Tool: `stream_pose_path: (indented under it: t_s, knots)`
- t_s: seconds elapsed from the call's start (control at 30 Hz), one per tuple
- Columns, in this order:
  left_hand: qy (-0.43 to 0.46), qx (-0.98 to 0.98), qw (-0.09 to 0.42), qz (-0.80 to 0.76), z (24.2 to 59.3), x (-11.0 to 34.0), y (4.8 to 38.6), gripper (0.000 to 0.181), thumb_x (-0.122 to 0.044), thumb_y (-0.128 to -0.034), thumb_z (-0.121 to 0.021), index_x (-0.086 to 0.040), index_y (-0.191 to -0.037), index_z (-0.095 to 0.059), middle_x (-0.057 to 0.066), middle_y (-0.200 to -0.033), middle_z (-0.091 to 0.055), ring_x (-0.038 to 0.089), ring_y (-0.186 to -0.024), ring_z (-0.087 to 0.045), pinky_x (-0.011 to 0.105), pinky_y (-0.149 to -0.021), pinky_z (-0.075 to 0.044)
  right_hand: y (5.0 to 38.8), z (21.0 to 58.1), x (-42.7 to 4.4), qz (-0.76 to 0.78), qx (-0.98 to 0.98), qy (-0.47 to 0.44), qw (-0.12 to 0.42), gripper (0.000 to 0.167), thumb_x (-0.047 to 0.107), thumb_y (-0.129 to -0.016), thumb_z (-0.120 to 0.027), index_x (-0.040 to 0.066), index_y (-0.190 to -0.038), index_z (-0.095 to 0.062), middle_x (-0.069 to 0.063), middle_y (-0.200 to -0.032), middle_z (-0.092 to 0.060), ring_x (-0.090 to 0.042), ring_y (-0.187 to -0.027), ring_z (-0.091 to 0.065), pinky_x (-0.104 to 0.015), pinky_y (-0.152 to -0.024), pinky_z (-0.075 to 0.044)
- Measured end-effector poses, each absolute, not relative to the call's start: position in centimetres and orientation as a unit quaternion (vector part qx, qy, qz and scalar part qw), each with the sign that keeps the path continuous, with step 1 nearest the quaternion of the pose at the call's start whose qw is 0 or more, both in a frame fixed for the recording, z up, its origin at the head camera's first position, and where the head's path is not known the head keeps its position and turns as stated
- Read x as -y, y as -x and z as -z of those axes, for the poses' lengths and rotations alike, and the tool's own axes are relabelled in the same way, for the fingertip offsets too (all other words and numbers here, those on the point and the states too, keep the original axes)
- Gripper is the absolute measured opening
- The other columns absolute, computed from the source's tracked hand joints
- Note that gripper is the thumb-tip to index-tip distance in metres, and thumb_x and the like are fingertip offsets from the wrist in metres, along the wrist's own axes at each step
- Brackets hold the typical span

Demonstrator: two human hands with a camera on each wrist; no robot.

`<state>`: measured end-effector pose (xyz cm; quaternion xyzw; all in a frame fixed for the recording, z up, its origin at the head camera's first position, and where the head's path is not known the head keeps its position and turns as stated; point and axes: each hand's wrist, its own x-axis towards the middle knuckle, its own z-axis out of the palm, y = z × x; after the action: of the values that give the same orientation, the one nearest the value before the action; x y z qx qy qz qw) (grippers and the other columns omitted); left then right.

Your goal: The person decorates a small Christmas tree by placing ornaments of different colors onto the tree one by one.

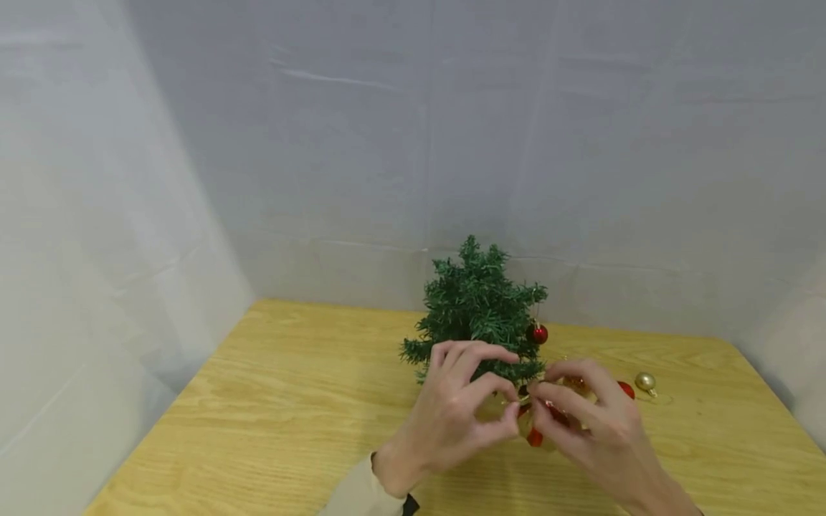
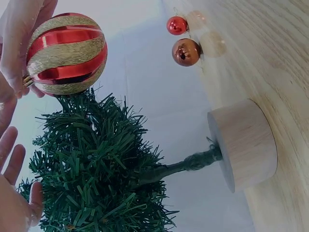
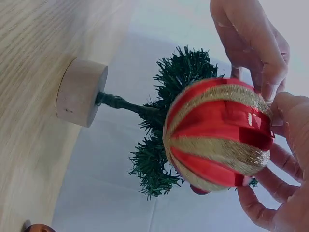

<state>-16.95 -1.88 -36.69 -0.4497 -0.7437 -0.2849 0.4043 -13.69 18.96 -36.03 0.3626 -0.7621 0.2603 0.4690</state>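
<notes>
Red-and-gold bauble (image 3: 212,140) was in the air in front of the tree (image 1: 477,304); your right hand (image 1: 596,426) gripped it near the cap (image 2: 27,80), probably to steady it for your left hand (image 1: 452,405), close by; couldn't tell whether the left pinched anything.

1. The right hand (image 3: 295,205) holds a striped red-and-gold ball (image 3: 219,137).
2. The left hand (image 3: 253,43) reaches close to the ball; whether it touches is unclear.
3. A green artificial tree (image 3: 153,169), partly hidden, stands behind the ball.
4. Its thin trunk (image 3: 124,105) rises from a round wooden base (image 3: 77,92) on the wood-grain tabletop (image 3: 29,53).
5. A copper ball (image 3: 39,228) is cut off by the bottom edge.
</notes>
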Motion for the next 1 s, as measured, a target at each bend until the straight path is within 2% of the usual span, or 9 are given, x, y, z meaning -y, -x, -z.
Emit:
stream_pose_path:
  t_s: [0.13, 0.27, 0.33, 0.4, 0.5, 0.57, 0.77, 1.0]
  knots:
    - [0.447, 0.742, 0.409, 0.287, 36.7, 1.9, 17.0, 0.012, -0.016, -0.0781, -0.077, -0.022, -0.083, -0.068, -0.001, -0.126, -0.064, 0.016, -0.113, -0.057, 0.037, -0.097, -0.04, 13.6, 36.3, -18.9, -0.287, 0.762, -0.364, 0.451, 0.033, 0.032, -0.103, -0.055, 0.014, -0.085, -0.076, -0.01, -0.096, -0.064, -0.008, -0.075, -0.055, -0.014, -0.064, -0.047]
    - [0.442, 0.744, 0.413, 0.284, 36.7, 2.0, 17.1, 0.012, -0.017, -0.0778, -0.077, -0.023, -0.083, -0.068, -0.001, -0.125, -0.064, 0.016, -0.113, -0.057, 0.037, -0.097, -0.04, 13.3, 36.3, -18.7, -0.33, 0.768, -0.358, 0.415, 0.029, 0.032, -0.102, -0.056, 0.015, -0.087, -0.074, -0.008, -0.099, -0.064, -0.007, -0.079, -0.057, -0.012, -0.067, -0.048]
    - [0.441, 0.746, 0.413, 0.281, 36.7, 2.0, 17.1, 0.012, -0.017, -0.0779, -0.077, -0.023, -0.083, -0.068, -0.002, -0.124, -0.064, 0.016, -0.112, -0.058, 0.038, -0.098, -0.041, 13.1, 36.3, -18.6, -0.349, 0.774, -0.35, 0.395, 0.02, 0.026, -0.1, -0.061, 0.016, -0.088, -0.074, -0.007, -0.1, -0.064, -0.008, -0.084, -0.06, -0.012, -0.072, -0.05]
    - [0.439, 0.748, 0.412, 0.28, 36.8, 2.0, 17.1, 0.012, -0.018, -0.0781, -0.077, -0.023, -0.084, -0.068, -0.002, -0.124, -0.065, 0.016, -0.112, -0.058, 0.038, -0.098, -0.041, 12.9, 36.2, -18.5, -0.364, 0.782, -0.341, 0.375, 0.008, 0.012, -0.093, -0.069, 0.017, -0.089, -0.074, -0.006, -0.1, -0.064, -0.008, -0.087, -0.061, -0.012, -0.077, -0.05]
    - [0.436, 0.749, 0.411, 0.282, 36.8, 2.1, 17.1, 0.011, -0.019, -0.0787, -0.077, -0.024, -0.083, -0.068, -0.002, -0.124, -0.065, 0.016, -0.112, -0.058, 0.039, -0.097, -0.041, 12.6, 36.1, -18.3, -0.376, 0.795, -0.323, 0.348, 0.028, -0.007, -0.077, -0.075, 0.018, -0.089, -0.074, -0.005, -0.101, -0.064, -0.008, -0.09, -0.062, -0.011, -0.081, -0.05]
    - [0.433, 0.75, 0.413, 0.283, 36.8, 2.2, 17.1, 0.011, -0.018, -0.0787, -0.077, -0.023, -0.083, -0.068, -0.002, -0.123, -0.065, 0.017, -0.112, -0.058, 0.039, -0.096, -0.04, 12.5, 36.0, -18.2, -0.379, 0.803, -0.314, 0.336, 0.036, -0.013, -0.071, -0.075, 0.019, -0.089, -0.073, -0.004, -0.101, -0.064, -0.008, -0.091, -0.062, -0.011, -0.083, -0.05]
    - [0.43, 0.748, 0.426, 0.27, 36.8, 2.5, 17.1, 0.012, -0.018, -0.0766, -0.077, -0.023, -0.081, -0.067, -0.001, -0.122, -0.065, 0.017, -0.112, -0.057, 0.039, -0.094, -0.04, 12.3, 35.9, -17.8, -0.379, 0.816, -0.3, 0.318, 0.036, -0.012, -0.073, -0.076, 0.021, -0.086, -0.071, -0.004, -0.1, -0.064, -0.008, -0.091, -0.062, -0.01, -0.084, -0.05]
    - [0.421, 0.761, 0.419, 0.261, 36.7, 2.8, 17.1, 0.013, -0.016, -0.0757, -0.075, -0.022, -0.08, -0.065, 0.0, -0.123, -0.065, 0.019, -0.114, -0.057, 0.04, -0.095, -0.04, 12.3, 35.8, -17.6, -0.364, 0.822, -0.299, 0.319, 0.036, -0.011, -0.073, -0.075, 0.023, -0.086, -0.07, -0.001, -0.101, -0.064, -0.009, -0.093, -0.062, -0.011, -0.084, -0.049]
